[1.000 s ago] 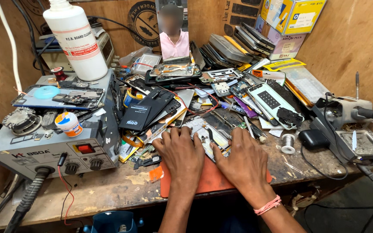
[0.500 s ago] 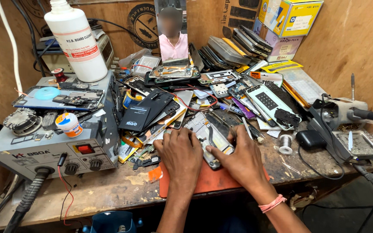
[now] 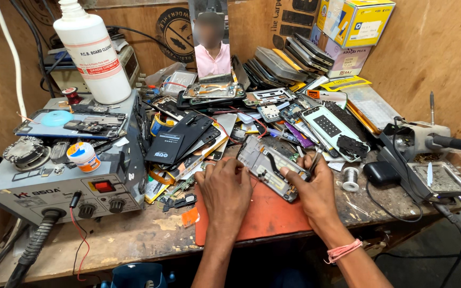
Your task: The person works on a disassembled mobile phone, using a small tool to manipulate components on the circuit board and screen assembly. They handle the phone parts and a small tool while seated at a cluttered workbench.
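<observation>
Over the orange mat (image 3: 265, 213) at the front of the counter (image 3: 134, 234), the left hand (image 3: 225, 186) curls down onto the near end of an opened phone frame (image 3: 270, 168), pinning it so it cannot slide. The right hand (image 3: 316, 189) pinches slim tweezers (image 3: 316, 157) at its far edge, tips angled into the frame. Beyond lie loose phone parts, a solder spool (image 3: 350, 178), and a grey rework station (image 3: 65, 176) at left.
</observation>
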